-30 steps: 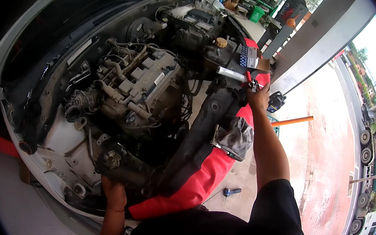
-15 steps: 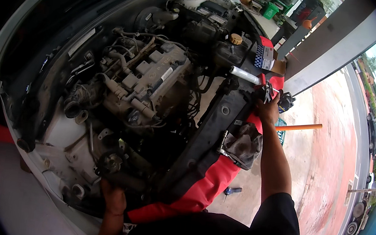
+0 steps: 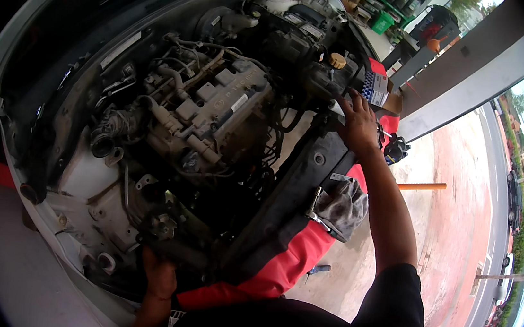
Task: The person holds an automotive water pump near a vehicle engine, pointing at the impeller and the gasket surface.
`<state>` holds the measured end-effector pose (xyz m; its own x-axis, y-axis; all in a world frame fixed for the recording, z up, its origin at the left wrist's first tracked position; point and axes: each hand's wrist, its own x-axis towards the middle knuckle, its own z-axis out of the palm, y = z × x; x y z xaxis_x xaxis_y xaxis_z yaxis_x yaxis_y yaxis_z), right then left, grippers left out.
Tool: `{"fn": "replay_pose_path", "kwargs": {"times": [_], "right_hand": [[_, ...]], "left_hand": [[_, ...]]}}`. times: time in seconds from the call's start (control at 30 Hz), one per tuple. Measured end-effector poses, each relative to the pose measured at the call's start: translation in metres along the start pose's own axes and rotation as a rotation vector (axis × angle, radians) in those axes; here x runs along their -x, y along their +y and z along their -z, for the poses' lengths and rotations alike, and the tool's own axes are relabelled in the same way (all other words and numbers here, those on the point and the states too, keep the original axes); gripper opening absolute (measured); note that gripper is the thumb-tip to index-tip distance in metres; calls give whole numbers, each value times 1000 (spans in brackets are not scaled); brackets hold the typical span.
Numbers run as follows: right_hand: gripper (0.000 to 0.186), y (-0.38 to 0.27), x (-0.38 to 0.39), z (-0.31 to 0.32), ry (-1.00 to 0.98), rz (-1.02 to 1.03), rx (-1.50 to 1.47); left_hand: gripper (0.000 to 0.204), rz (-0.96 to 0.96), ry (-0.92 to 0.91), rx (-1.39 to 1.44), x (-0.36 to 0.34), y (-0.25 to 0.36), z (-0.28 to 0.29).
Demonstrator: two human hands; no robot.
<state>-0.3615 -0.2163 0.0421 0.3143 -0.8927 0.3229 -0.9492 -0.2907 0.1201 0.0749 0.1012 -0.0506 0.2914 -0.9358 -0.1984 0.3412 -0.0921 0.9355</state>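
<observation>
My left hand [image 3: 160, 276] is at the near left of the engine bay, against a dark hose [image 3: 182, 254] and a metal fitting [image 3: 163, 223] beside it. Its fingertips are hidden behind these parts. At the front crossmember [image 3: 307, 162], my right hand [image 3: 360, 126] reaches forward with fingers stretched and apart. A whitish tube [image 3: 338, 107] shows partly by its fingertips; whether they touch it is unclear. The engine [image 3: 217, 100] lies between my hands.
A red cover [image 3: 284, 256] drapes over the car's front edge. On it lie a grey cloth [image 3: 342, 208] and a chrome ratchet [image 3: 316, 211]. A checkered box [image 3: 375, 89] and a black part [image 3: 397, 149] lie past my right hand. An orange rod [image 3: 423, 186] sticks out over the floor.
My right hand has come off the red and silver tool and moved up and left over the whitish tube, its fingers now spread. My left hand stays by the hose.
</observation>
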Motion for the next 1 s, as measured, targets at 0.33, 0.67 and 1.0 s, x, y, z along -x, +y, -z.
{"fn": "replay_pose_path", "kwargs": {"times": [0.33,0.67,1.0], "right_hand": [[51,11,-37,-10,-187,186,124],[49,-14,-11,49,-115,-237,-1168],[81,-152,144,149,-511,300,-2140]], "left_hand": [[40,-58,30,-88,1,11,-8],[42,-67,85,-49,4,-4,-3],[64,-10,-467,48,12,71,-50]]}}
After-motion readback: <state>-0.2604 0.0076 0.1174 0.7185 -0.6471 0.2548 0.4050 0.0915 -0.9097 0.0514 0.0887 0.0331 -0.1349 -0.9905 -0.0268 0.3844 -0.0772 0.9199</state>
